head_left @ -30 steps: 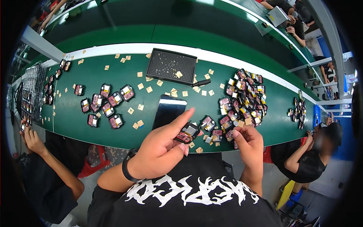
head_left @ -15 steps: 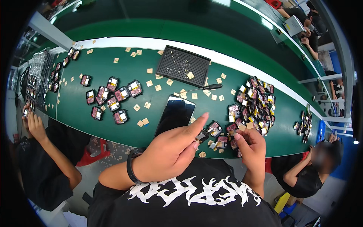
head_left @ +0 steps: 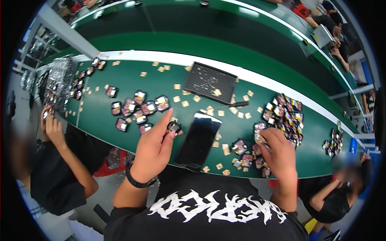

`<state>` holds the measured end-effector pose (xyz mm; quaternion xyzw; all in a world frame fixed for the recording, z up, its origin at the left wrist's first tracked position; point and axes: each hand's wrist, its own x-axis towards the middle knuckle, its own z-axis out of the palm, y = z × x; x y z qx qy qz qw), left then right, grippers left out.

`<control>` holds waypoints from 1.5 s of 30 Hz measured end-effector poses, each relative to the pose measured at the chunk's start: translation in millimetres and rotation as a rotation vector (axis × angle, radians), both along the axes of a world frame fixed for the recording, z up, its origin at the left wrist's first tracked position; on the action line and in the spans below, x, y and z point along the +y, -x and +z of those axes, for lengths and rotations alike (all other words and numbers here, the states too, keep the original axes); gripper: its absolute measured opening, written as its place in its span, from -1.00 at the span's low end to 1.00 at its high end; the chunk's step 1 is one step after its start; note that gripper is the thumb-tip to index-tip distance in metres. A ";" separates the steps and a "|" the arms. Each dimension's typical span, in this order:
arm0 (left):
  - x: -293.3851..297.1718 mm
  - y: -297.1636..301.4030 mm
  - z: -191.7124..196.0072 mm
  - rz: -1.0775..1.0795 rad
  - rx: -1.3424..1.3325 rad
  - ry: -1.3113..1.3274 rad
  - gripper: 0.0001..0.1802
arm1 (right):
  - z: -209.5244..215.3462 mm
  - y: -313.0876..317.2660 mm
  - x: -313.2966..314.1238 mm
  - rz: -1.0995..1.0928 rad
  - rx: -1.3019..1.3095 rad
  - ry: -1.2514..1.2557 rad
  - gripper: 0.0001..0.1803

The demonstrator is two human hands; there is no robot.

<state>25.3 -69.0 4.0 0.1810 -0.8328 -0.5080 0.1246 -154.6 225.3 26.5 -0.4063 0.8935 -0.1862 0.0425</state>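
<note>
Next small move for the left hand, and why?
Probably lower the black module onto the green bench beside the left cluster of modules. The left hand holds it just above the bench, near that cluster, while the phone lies between it and the larger pile of modules on the right.

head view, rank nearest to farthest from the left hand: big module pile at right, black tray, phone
1. Phone: just right of the left hand
2. Black tray: farther back, beyond the phone
3. Big module pile: at right, beyond the right hand
</note>
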 end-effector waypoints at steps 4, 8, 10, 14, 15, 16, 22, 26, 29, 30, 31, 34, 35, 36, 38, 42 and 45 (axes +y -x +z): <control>-30.5 -0.2 -14.0 0.204 0.011 0.131 -0.64 | 8.8 10.0 -6.9 0.127 0.043 -0.189 -0.50; -73.8 0.0 -27.7 0.310 -0.004 0.405 -0.72 | 11.7 14.4 -14.3 0.259 0.047 -0.301 -0.47; -85.7 5.7 -27.5 0.333 0.003 0.395 -0.75 | 10.6 13.9 -19.5 0.267 0.049 -0.322 -0.47; -92.3 22.6 -20.6 0.236 -0.058 0.494 -0.77 | 7.3 15.8 -18.7 0.243 0.065 -0.306 -0.48; -91.6 24.6 -20.7 0.219 -0.049 0.496 -0.77 | 7.4 16.3 -17.3 0.226 0.060 -0.295 -0.49; -93.8 26.0 -24.1 0.227 -0.071 0.529 -0.76 | 6.5 16.8 -16.6 0.216 0.065 -0.274 -0.51; -79.9 27.1 -21.2 0.274 0.007 0.787 -0.66 | -5.5 30.6 -17.4 0.236 -0.034 -0.220 -0.66; -41.2 31.4 1.1 0.175 0.067 0.600 -0.66 | -3.2 30.1 -6.4 0.176 -0.032 -0.163 -0.66; -25.5 35.4 -2.3 0.060 0.144 0.496 -0.65 | -1.4 28.8 4.7 0.153 -0.022 -0.089 -0.65; -17.1 36.8 -2.9 0.019 0.151 0.467 -0.65 | -1.4 28.4 5.8 0.140 -0.039 -0.120 -0.65; -8.4 38.0 -2.6 -0.021 0.159 0.439 -0.66 | -1.4 27.8 6.5 0.127 -0.055 -0.150 -0.65; 11.8 45.3 -4.8 -0.096 0.173 0.373 -0.66 | -11.8 27.7 6.3 0.146 -0.001 -0.147 -0.71; 16.8 45.6 -6.5 -0.122 0.185 0.336 -0.65 | -13.4 27.6 5.8 0.165 0.019 -0.136 -0.72; 20.3 46.2 -9.5 -0.138 0.197 0.318 -0.66 | -13.2 27.7 5.1 0.178 0.026 -0.102 -0.74; 30.3 46.6 -8.1 -0.168 0.197 0.274 -0.66 | -13.9 27.9 7.8 0.177 0.029 -0.084 -0.74; 48.4 49.8 -6.2 -0.243 0.116 0.008 -0.71 | -14.6 27.8 15.5 0.172 -0.042 0.099 -0.79; 63.2 52.5 -10.1 -0.275 0.019 -0.334 -0.61 | -6.6 23.1 17.5 0.184 -0.122 0.282 -0.72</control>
